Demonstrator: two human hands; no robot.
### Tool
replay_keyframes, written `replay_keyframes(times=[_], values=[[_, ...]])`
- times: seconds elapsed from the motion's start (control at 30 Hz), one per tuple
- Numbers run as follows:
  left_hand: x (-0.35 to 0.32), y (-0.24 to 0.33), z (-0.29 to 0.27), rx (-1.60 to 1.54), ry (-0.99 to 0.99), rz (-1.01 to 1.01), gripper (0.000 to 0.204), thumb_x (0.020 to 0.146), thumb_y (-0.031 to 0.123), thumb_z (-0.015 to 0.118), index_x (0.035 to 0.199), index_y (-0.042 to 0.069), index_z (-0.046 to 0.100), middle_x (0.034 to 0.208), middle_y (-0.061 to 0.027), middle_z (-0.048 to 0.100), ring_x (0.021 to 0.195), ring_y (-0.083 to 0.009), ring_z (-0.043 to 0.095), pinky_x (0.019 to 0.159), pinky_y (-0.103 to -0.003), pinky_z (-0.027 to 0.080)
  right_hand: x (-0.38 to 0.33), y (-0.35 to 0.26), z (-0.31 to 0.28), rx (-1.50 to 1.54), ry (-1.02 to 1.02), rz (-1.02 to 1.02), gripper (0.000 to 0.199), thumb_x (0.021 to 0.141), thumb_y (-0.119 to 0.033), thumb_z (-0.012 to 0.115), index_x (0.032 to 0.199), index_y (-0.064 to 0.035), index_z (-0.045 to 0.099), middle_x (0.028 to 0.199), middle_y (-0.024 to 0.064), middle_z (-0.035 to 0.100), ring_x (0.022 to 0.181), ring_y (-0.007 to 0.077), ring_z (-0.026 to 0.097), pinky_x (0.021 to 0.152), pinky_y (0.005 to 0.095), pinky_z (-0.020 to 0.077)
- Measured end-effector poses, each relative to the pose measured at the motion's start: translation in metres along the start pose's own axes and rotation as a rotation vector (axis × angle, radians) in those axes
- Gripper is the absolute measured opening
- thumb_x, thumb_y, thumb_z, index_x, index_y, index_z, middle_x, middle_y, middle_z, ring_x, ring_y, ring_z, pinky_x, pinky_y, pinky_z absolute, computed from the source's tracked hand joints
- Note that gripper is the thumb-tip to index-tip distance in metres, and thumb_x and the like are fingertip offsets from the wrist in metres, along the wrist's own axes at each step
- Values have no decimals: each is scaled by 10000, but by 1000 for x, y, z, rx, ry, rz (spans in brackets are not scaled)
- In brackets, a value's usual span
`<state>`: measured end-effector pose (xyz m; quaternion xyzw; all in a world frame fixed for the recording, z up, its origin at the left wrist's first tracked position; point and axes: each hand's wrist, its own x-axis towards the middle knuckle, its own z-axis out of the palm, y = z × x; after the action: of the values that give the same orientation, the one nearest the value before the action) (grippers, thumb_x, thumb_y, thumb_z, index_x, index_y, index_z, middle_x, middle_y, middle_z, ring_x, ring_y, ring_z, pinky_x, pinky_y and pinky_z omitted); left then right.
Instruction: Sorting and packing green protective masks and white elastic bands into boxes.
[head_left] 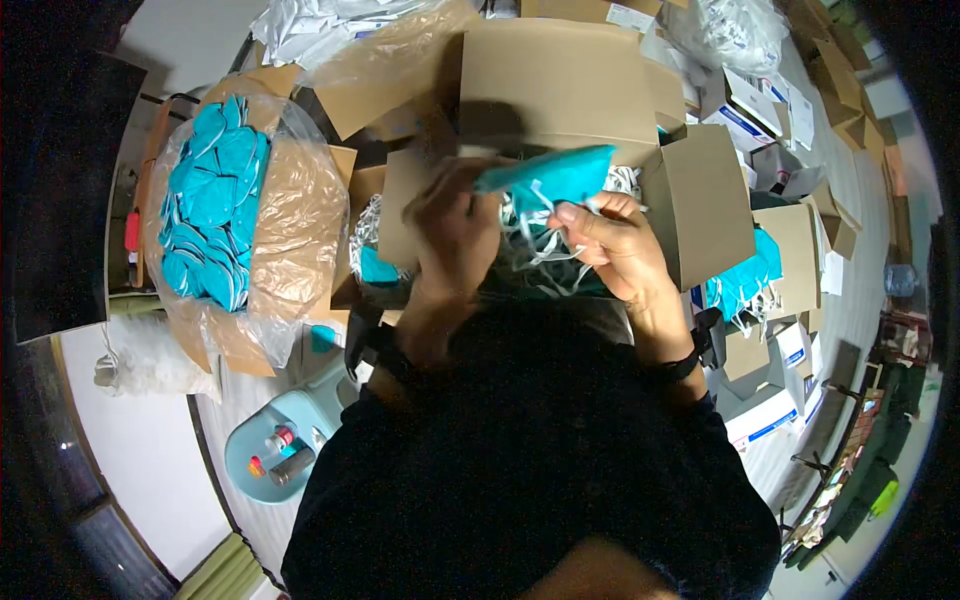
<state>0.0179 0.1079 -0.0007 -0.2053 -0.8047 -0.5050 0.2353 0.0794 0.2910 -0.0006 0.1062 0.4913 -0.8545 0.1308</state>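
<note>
I hold a teal face mask up in front of me, above an open cardboard box whose flaps stand out to either side. My right hand grips the mask from below: its fingers are pressed together around the lower edge, where white elastic straps hang down in a loose tangle. My left hand is at the mask's left end, but it is blurred, and I cannot tell whether its fingers are pinching the mask or only touching it. Both wrists wear dark bands, and my dark sleeves fill the lower middle of the view.

Under the mask, inside the box, lie more white straps and bits of teal. To my left, a large clear plastic bag sits in another carton, with a thick stack of teal masks packed along its left side. Lower left, on the floor, a pale blue round stool carries a few small bottles. To my right, another open carton holds more teal masks, with white and blue small boxes stacked near it.
</note>
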Motion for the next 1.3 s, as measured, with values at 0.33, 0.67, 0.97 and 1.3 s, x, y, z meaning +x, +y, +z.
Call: replay_keyframes(times=[0.33, 0.67, 0.97, 1.3], values=[[50, -49, -80, -222, 260, -301, 221, 851, 43, 696, 1067, 12, 655, 940, -30, 681, 781, -112, 591, 734, -258, 482, -35, -21, -1, -1084, -174, -15, 294, 788, -9, 735, 1069, -86, 694, 1052, 68, 700, 926, 163, 656, 754, 294, 534], [18, -56, -51, -1008, 136, -489, 229, 908, 84, 480, 997, -31, 657, 941, -118, 682, 828, -169, 623, 733, -244, 478, 53, -11, -14, -1668, 121, -349, 207, 809, -88, 693, 1015, -104, 711, 983, 176, 683, 932, 357, 647, 779, 383, 518], [12, -30, -34, -241, -313, -148, 226, 869, 215, 650, 1038, 71, 695, 888, -82, 682, 717, -133, 600, 637, -243, 458, 16, -54, 14, -1192, 250, -680, 108, 833, -27, 670, 935, 8, 667, 836, 153, 666, 738, 271, 654, 672, 333, 502], [-11, -2, 0, -390, -285, -451, 170, 873, 151, 703, 816, -6, 668, 573, 12, 518, 549, -30, 406, 475, -244, 331, 8, -41, 32, -897, 284, -849, 240, 750, -47, 770, 966, -28, 667, 835, 85, 633, 713, 149, 607, 672, 277, 494]])
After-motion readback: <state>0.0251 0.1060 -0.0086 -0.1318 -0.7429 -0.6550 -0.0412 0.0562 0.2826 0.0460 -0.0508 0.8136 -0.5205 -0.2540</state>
